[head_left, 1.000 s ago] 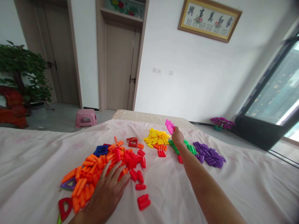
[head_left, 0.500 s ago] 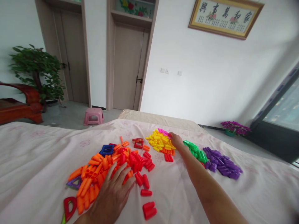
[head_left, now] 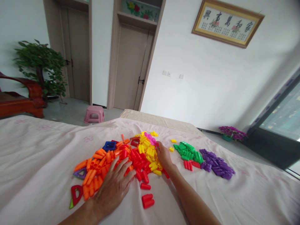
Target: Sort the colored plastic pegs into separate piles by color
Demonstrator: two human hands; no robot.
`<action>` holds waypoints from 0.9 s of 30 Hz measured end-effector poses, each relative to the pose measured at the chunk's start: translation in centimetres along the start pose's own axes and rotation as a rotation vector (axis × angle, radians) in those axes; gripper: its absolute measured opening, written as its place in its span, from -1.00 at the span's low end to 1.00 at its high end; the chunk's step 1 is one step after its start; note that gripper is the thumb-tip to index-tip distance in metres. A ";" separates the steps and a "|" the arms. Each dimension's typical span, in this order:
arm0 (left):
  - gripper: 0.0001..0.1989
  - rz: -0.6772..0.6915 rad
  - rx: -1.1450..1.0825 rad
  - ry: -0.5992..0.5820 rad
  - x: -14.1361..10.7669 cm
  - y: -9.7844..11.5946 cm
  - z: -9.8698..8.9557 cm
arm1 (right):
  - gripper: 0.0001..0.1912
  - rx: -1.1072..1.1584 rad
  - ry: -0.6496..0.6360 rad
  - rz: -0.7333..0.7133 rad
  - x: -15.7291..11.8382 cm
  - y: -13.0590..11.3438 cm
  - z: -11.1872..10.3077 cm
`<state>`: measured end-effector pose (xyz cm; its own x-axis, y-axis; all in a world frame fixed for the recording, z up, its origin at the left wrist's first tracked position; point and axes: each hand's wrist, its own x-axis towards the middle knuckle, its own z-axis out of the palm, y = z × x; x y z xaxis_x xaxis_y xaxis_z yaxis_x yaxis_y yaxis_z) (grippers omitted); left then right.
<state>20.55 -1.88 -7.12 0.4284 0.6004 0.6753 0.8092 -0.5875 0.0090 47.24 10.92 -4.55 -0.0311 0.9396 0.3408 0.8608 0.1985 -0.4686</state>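
Note:
My left hand (head_left: 115,184) lies with spread fingers on a heap of orange plastic tube pieces (head_left: 93,170) and red tube pieces (head_left: 138,157). It grips nothing. My right hand (head_left: 164,154) is cupped against the right side of a heap of yellow tube pieces (head_left: 150,151), which now touches the red ones. Its fingers are partly hidden, and a bit of red shows at the fingertips. Pink flower-like pieces (head_left: 150,138) sit on top of the yellow heap. Several loose red pieces lie in front of the heap, to the right of my left hand.
Green pieces (head_left: 187,151) and purple pieces (head_left: 217,164) form separate heaps to the right. Near the orange heap lie a blue square frame (head_left: 109,146), a purple triangle frame (head_left: 80,173) and a red curved frame (head_left: 76,194). A flowered cloth (head_left: 47,140) covers the surface.
My right hand has moved left, pushing the yellow and pink pieces against the red heap. A few yellow pieces stayed behind near the green ones. My left hand stays on the orange and red heap.

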 end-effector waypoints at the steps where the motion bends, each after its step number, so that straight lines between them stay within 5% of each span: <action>1: -0.72 -0.007 -0.006 0.006 0.0 0.0 0.0 | -0.63 0.018 -0.012 -0.015 -0.6 -0.8 0.1; 11: -0.69 0.021 -0.063 0.093 0.8 0.5 -1.9 | -0.60 0.022 -0.021 -0.256 -4.1 -6.6 0.3; 17: -0.53 0.264 -0.119 -0.069 0.8 1.1 -3.7 | -0.65 0.202 0.020 -0.412 -4.8 -8.2 0.5; 22: -0.44 0.396 -0.134 -0.236 0.8 1.6 -4.2 | -0.67 0.196 0.117 -0.196 -2.1 -6.5 -2.3; 27: -0.63 0.306 -0.086 -0.225 0.7 1.5 -3.1 | -0.60 -0.136 0.184 0.246 0.7 0.4 -7.0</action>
<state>20.82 -4.05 -4.36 0.7297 0.4891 0.4778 0.5982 -0.7952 -0.0995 51.08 9.69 1.19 0.2674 0.8864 0.3779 0.8915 -0.0788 -0.4462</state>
